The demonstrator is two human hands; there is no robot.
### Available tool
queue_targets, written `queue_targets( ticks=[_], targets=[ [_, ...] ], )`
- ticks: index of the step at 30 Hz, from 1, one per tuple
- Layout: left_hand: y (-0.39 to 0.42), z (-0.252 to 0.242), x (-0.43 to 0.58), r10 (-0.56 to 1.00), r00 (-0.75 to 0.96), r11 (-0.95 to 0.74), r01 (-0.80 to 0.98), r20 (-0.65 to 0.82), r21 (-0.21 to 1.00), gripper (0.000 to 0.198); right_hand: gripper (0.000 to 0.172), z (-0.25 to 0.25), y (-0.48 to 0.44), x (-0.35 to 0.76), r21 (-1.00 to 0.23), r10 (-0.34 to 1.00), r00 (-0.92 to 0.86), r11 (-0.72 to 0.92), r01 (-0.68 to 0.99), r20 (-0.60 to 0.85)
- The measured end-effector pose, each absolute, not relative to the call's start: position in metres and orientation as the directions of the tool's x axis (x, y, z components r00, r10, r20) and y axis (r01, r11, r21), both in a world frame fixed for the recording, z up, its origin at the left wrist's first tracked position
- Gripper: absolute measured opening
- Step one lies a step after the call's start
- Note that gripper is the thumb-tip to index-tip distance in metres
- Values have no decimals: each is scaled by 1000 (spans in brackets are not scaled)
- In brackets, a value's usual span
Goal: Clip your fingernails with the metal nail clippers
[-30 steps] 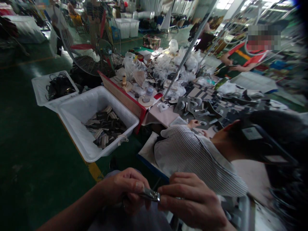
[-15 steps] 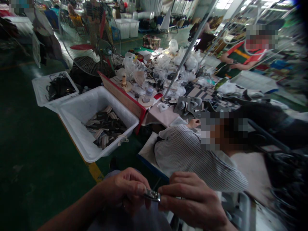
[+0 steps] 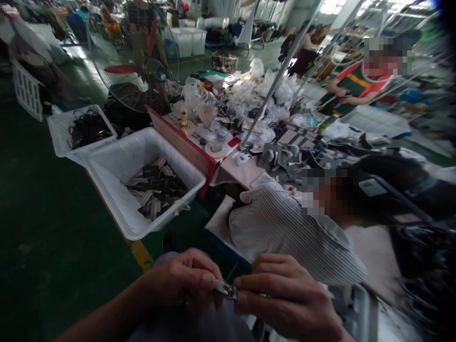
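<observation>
At the bottom of the head view my left hand (image 3: 185, 282) is closed round a small shiny metal clip-like tool (image 3: 225, 289), thumb on top. My right hand (image 3: 285, 297) meets it from the right, fingers curled, with a fingertip against the tool's end. Both hands hover over my lap, close in front of a seated person in a striped shirt (image 3: 285, 228).
A white bin (image 3: 117, 166) with dark strips sits on the green floor at left; a second bin (image 3: 62, 128) of black cords lies behind it. A cluttered worktable (image 3: 235, 166) with tape rolls and bags stands ahead, a fan (image 3: 131, 57) behind it. Another person in red (image 3: 359, 85) sits at the far right.
My hands hold nearly still with the tool. The striped-shirt person's head has turned and dropped slightly. A figure at the far left has moved further left.
</observation>
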State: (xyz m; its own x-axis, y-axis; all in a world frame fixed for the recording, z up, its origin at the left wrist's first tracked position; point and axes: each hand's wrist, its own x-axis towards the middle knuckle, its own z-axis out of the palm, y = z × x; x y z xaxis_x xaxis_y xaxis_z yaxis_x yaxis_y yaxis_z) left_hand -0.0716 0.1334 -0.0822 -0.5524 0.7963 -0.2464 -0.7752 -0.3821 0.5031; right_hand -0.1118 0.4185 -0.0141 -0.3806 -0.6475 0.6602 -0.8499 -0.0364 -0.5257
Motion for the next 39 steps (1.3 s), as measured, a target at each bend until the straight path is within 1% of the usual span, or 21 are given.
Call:
queue_targets(
  ticks=[3,7,10,14,19,23,25,29,35,39],
  targets=[
    [134,-78,-74,804,-539,-393,-799,-252,454,46,19,-14,415,-114,-532,-634,-385,-49,-845,671],
    [133,-75,-73,808,-549,-408,-784,-214,468,44,16,-15,412,-115,-537,-625,-393,-49,-842,674],
    [131,-79,-71,817,-548,-420,-779,-180,465,43,17,-15,411,-115,-536,-624,-405,-25,-844,668],
    [128,-86,-68,811,-555,-415,-770,-187,485,46,17,-13,409,-116,-543,-627,-406,-32,-839,664],
    [130,-87,-65,797,-580,-432,-743,-170,511,45,18,-12,407,-116,-535,-624,-381,-71,-842,682],
    [130,-82,-64,789,-593,-443,-732,-164,518,46,20,-10,407,-116,-527,-633,-382,-49,-848,673],
    [130,-79,-64,777,-605,-435,-716,-174,546,49,18,-8,408,-116,-526,-640,-381,-42,-850,667],
    [130,-73,-64,741,-636,-420,-690,-215,590,53,22,-7,412,-116,-517,-663,-361,-46,-855,656],
    [133,-68,-59,710,-670,-443,-664,-216,603,52,20,-8,413,-117,-535,-662,-360,-73,-842,657],
    [132,-72,-55,698,-674,-404,-649,-242,645,54,20,-10,411,-116,-553,-660,-367,-88,-829,656]
  ],
)
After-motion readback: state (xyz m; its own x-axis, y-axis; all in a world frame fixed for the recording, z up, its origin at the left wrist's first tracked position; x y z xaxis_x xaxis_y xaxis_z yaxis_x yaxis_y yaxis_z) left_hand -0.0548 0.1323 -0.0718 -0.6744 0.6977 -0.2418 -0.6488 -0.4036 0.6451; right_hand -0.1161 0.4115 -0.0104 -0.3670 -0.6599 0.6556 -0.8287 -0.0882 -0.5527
